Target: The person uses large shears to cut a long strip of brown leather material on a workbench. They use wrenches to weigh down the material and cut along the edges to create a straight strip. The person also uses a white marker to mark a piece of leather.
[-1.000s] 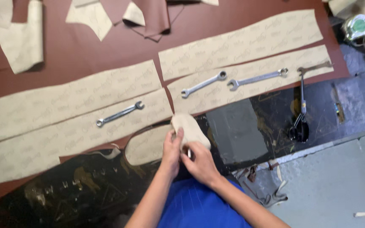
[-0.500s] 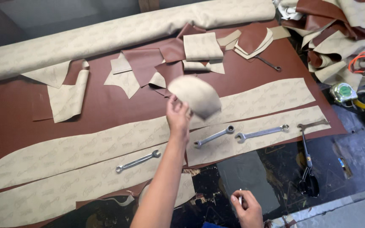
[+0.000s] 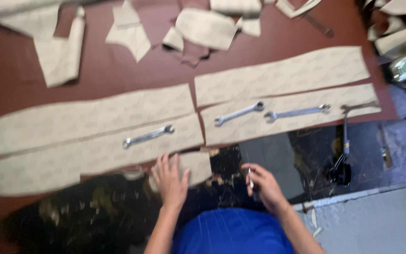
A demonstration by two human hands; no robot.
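The fingers (image 3: 163, 164) of the left hand (image 3: 170, 183) are spread and released, lying flat on a small beige cut piece (image 3: 196, 167) that sits at the near edge of the brown sheet (image 3: 118, 80); the piece pokes out from under the hand toward one o'clock. The right hand (image 3: 264, 186), at three o'clock from the left and apart from it, has its fingers clenched around a thin, pale, blade-like tool (image 3: 249, 178) that points up toward twelve; the blur hides what kind of tool it is. Between the two hands lies dark, scrap-littered tabletop (image 3: 222, 164). At eleven o'clock from the left hand a silver wrench (image 3: 147, 136) rests on a long beige strip (image 3: 95, 150), with a second long strip (image 3: 90, 117) just beyond it, edge to edge. At twelve o'clock from the right hand two more wrenches lie nearly end to end on another strip (image 3: 292, 122): one (image 3: 239, 113) to the left, one (image 3: 297, 113) to the right, and a further strip (image 3: 283, 75) lies beyond. At two o'clock a dark-handled tool (image 3: 345, 141) hangs off the sheet's edge. Loose beige offcuts (image 3: 207, 28) are scattered far off at twelve o'clock. A blue garment (image 3: 231, 233) fills the space between the forearms.
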